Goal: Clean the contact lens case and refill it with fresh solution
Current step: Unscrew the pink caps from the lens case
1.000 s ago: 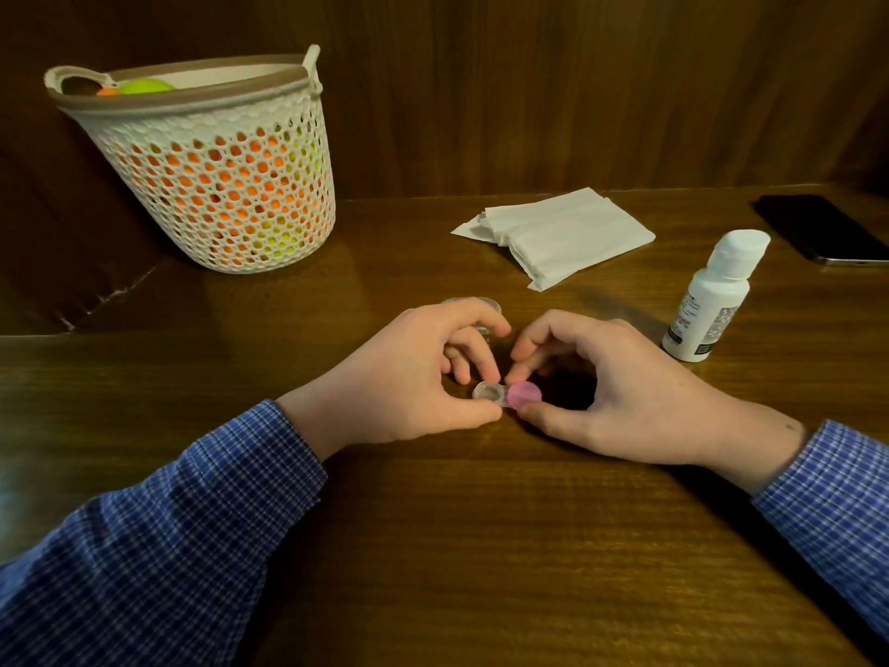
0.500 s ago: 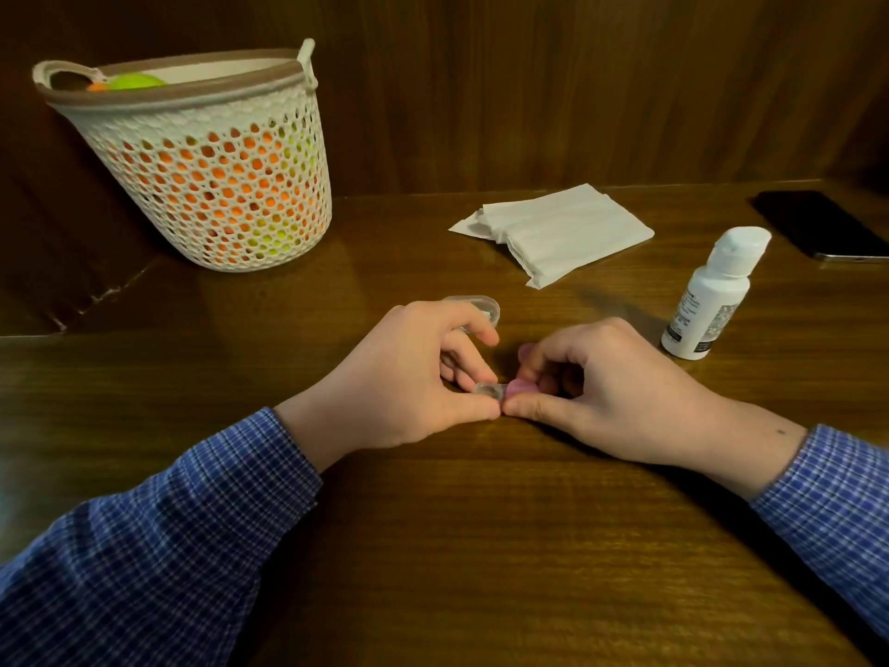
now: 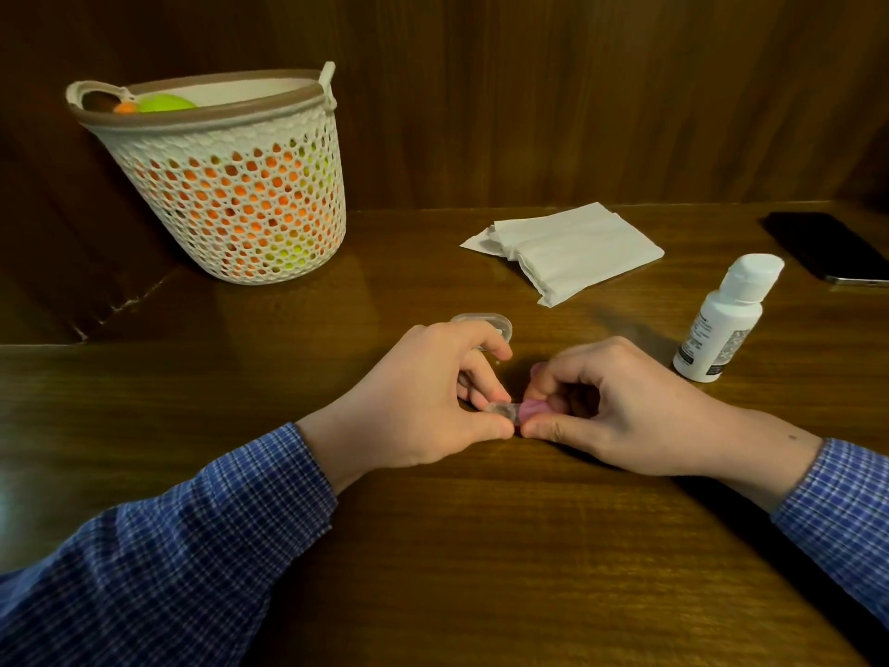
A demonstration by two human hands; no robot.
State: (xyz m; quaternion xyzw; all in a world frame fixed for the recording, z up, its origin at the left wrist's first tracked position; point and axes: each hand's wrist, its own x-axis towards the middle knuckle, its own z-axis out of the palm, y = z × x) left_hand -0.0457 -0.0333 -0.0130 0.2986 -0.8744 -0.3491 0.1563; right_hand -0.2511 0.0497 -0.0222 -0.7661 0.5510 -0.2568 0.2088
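A small contact lens case (image 3: 502, 409) lies on the wooden table between my hands. My left hand (image 3: 423, 406) pinches its clear left end between thumb and fingers. My right hand (image 3: 620, 411) grips the pink cap (image 3: 531, 408) on its right end with thumb and curled fingers. A clear round lid (image 3: 483, 324) lies on the table just behind my left hand, partly hidden by it. A white solution bottle (image 3: 724, 320) with its cap closed stands upright to the right of my right hand.
A folded stack of white tissues (image 3: 567, 250) lies behind the hands. A white mesh basket (image 3: 231, 185) with orange and green things inside stands at the back left. A black phone (image 3: 827, 245) lies at the far right. A wood wall runs behind the table.
My right fingers have curled tighter around the pink cap, hiding more of it. My left hand keeps its pinch on the case. The view has shifted slightly.
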